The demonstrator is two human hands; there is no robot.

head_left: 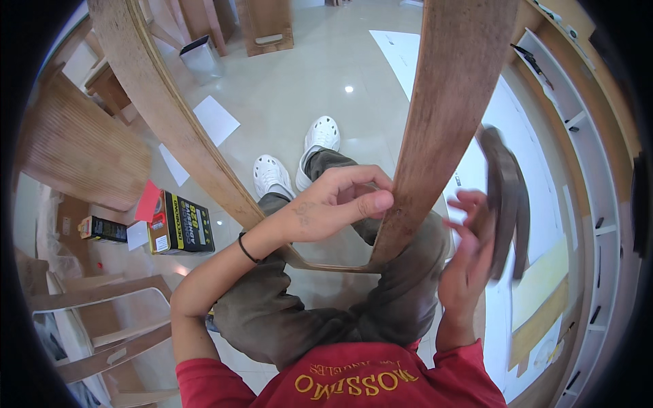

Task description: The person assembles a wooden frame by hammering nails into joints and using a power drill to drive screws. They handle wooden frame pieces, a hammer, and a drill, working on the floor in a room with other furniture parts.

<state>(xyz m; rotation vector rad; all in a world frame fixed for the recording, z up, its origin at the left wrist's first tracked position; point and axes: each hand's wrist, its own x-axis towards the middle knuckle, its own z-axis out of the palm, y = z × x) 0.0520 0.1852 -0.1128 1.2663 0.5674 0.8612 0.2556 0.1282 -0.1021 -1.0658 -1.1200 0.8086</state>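
A long brown wooden frame (pixel 445 102), narrowing toward me, stands between my legs. My left hand (pixel 333 204) lies across it, with curled fingers and thumb against the inner edge of its right rail; the fingertips are partly hidden. On my left wrist is a thin black band (pixel 247 248). My right hand (pixel 469 255) is raised just right of that rail, its fingers bent and smeared by motion. Directly beside it is a dark brown, curved, slab-like piece (pixel 505 204), also blurred. Whether the right hand grips this piece cannot be made out.
At the left, a yellow-and-black can (pixel 187 224) stands near a small box (pixel 102 229). A ribbed wooden panel (pixel 85 153) and another wooden frame (pixel 122 350) are beyond. Paper sheets (pixel 216 119) lie on the floor. A white shelf (pixel 578 143) lines the right.
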